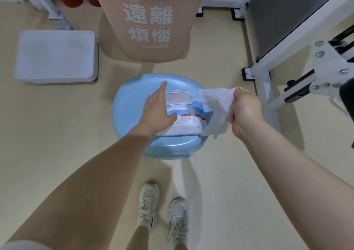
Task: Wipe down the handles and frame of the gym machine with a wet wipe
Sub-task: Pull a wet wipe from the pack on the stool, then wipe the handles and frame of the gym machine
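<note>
A pack of wet wipes (pixel 188 124) lies on a round blue stool (pixel 130 104), its white flip lid (pixel 178 97) standing open. My left hand (pixel 157 109) rests flat on the pack's left side, index finger stretched out past the lid. My right hand (pixel 245 109) pinches a crumpled white wet wipe (pixel 216 108) just right of the pack; the wipe hangs free above the stool's edge. The white frame of the gym machine (pixel 268 63) stands at the right, with bolted brackets (pixel 325 61) and a dark panel.
A brown trash bin (pixel 149 19) with white lettering stands behind the stool. A white box-shaped step (pixel 55 56) sits on the floor at the left, beside another white frame leg (pixel 57 17). My two feet in pale sneakers (pixel 162 209) stand on beige floor.
</note>
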{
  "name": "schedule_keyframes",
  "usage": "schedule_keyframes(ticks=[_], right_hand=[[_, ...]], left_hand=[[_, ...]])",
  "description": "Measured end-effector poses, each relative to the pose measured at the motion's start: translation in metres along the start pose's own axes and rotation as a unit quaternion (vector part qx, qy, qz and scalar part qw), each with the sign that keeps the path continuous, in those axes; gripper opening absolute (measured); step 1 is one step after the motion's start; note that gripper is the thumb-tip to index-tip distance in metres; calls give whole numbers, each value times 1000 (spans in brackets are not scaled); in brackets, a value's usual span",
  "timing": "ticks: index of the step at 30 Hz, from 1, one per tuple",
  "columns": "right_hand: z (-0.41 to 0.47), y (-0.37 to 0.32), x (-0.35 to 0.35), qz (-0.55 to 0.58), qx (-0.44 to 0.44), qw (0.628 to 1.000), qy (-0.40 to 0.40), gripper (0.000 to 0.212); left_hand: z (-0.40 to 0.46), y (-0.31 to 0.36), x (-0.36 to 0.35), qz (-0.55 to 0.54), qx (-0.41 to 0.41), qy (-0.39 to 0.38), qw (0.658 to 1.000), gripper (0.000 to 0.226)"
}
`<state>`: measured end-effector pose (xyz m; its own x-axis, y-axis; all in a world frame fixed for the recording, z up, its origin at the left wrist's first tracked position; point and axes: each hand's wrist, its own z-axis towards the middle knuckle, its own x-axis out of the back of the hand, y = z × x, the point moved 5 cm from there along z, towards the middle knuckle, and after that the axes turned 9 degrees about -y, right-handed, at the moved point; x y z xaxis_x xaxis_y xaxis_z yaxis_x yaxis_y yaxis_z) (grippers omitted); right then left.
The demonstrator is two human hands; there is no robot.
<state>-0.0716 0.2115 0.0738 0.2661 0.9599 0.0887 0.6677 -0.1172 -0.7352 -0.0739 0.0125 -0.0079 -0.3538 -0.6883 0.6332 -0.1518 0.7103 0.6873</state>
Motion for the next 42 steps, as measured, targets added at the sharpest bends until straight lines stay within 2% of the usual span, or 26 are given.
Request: schedule_keyframes(ticks=[3, 6, 8, 12, 13, 14, 15, 16, 17, 18, 19, 20, 21, 23, 25, 27, 30, 32, 34, 36, 37, 38, 40, 42], right_hand=[[9, 3, -6, -34, 9, 999, -13, 23], [10, 11, -10, -48, -3, 998, -27, 20], [7, 13, -11, -48, -7, 998, -38, 21], [2, 15, -13, -97, 3, 993, -74, 25], [0, 14, -14, -106, 3, 990, -94, 26], [-5, 12, -15, -112, 1, 987, -114, 28], [-11, 9, -15, -115, -2, 984, -137, 31], [-19, 5, -15, -111, -6, 981, -158, 34], [-26, 0, -14, -98, -13, 979, -179, 35], [-34, -7, -12, -81, -23, 977, -195, 34], [-44, -15, -10, -65, -35, 975, -209, 31], [-55, -24, -8, -50, -50, 972, -223, 27], [-66, -34, -6, -38, -62, 969, -238, 25], [-90, -59, -2, -21, -73, 963, -258, 28], [-120, -89, 1, -2, -71, 961, -268, 33], [-149, -115, 5, 30, -75, 957, -278, 32], [-189, -143, 8, 95, -92, 946, -297, 32], [-212, -160, 10, 156, -80, 930, -322, 48], [-240, -173, 10, 197, -63, 900, -385, 68], [-267, -180, 7, 198, -52, 868, -453, 82], [-278, -182, 7, 171, -40, 866, -469, 81], [-287, -184, 8, 117, -19, 877, -466, 72], [-302, -190, 9, -16, 42, 893, -447, 37], [-315, -198, 8, -94, 104, 886, -441, 9]], left_hand=[[-6, 4, -1, 83, -84, 6, 993, 62], [-20, -4, -28, 213, -148, -54, 964, 50], [-26, -9, -44, 262, -131, -76, 953, 47], [-20, -2, -49, 292, -26, -144, 945, 46], [-17, 4, -43, 242, -7, -161, 957, 42], [-13, 9, -39, 119, 19, -170, 978, 38], [-12, 18, -33, -63, 67, -169, 981, 33], [-20, 33, -27, -263, 114, -172, 943, 26], [-30, 49, -20, -424, 122, -147, 885, 23], [-43, 60, -13, -509, 113, -129, 843, 28], [-56, 70, -7, -551, 96, -133, 818, 39], [-71, 79, -1, -554, 79, -156, 814, 49], [-85, 88, 6, -535, 65, -185, 822, 52], [-116, 112, 30, -439, 13, -232, 868, 43], [-142, 141, 62, -364, -7, -208, 908, 17], [-167, 176, 98, -352, -23, -140, 925, 26], [-200, 216, 144, -392, -45, -70, 916, 20], [-219, 241, 167, -389, -50, -47, 919, 21], [-234, 261, 189, -388, -66, -9, 919, 23], [-246, 276, 210, -394, -78, 39, 915, 26], [-252, 284, 220, -394, -78, 65, 913, 26], [-257, 288, 230, -396, -75, 89, 911, 25], [-267, 296, 246, -387, -66, 131, 910, 27], [-274, 302, 257, -337, -57, 156, 927, 24]])
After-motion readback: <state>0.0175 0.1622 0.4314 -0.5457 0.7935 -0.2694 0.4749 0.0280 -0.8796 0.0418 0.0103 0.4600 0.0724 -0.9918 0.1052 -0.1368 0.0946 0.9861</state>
